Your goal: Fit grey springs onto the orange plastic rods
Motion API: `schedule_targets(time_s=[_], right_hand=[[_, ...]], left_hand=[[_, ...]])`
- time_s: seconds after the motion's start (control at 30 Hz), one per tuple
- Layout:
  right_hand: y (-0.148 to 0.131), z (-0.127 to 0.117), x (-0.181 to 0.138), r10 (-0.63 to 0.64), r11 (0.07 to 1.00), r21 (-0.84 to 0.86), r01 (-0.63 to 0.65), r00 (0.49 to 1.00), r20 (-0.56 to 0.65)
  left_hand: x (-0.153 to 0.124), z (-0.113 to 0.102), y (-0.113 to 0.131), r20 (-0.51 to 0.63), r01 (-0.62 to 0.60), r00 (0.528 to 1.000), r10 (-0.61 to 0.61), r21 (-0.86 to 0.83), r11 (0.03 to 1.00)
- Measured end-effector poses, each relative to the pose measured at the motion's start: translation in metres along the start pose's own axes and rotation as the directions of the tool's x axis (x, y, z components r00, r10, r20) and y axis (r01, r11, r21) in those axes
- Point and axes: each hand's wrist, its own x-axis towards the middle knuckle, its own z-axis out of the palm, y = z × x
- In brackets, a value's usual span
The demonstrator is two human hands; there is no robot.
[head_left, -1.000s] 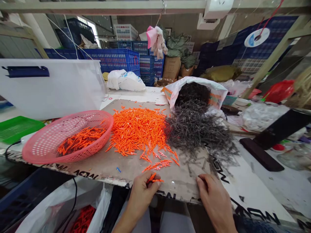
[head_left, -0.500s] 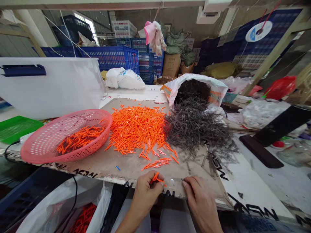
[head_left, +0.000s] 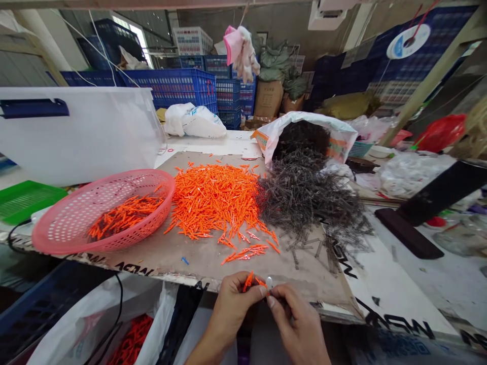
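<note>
My left hand [head_left: 232, 309] is closed on a few small orange plastic pieces [head_left: 249, 280] at the near edge of the cardboard sheet [head_left: 198, 256]. My right hand [head_left: 294, 322] meets it fingertip to fingertip, pinching something small that I cannot make out. A big heap of orange pieces [head_left: 215, 197] lies in the middle of the sheet, with a small loose cluster [head_left: 245, 253] just ahead of my hands. A pile of grey metal springs [head_left: 308, 200] spills from a white bag [head_left: 300, 129] on the right. The pink basket [head_left: 72, 230] on the left holds more orange pieces.
A white plastic bin [head_left: 79, 132] and a green tray [head_left: 23, 200] stand at the left. Blue crates [head_left: 178, 88] are stacked behind. A black object [head_left: 429, 208] lies at the right. A white bag with red parts [head_left: 125, 339] hangs below the table edge.
My right hand left the cardboard and moved left to meet my left hand. The left hand stayed in place with its orange pieces.
</note>
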Motion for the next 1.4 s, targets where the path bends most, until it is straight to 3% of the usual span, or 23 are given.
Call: schedule_targets(time_s=[0.27,0.43,1.4], right_hand=[[0.005,0.001,-0.001,0.02,1.0,-0.014,-0.02,1.0,-0.015],[0.007,0.001,0.001,-0.031,0.999,-0.013,0.031,1.0,-0.001],[0.007,0.006,0.0,-0.046,0.999,0.011,0.046,0.999,-0.024]], left_hand=[[0.004,-0.002,-0.005,0.039,-0.047,0.998,0.044,0.07,0.996],[0.006,-0.003,-0.007,0.055,-0.058,0.997,0.053,0.092,0.994],[0.007,-0.003,-0.01,0.035,-0.061,0.998,0.055,0.17,0.984]])
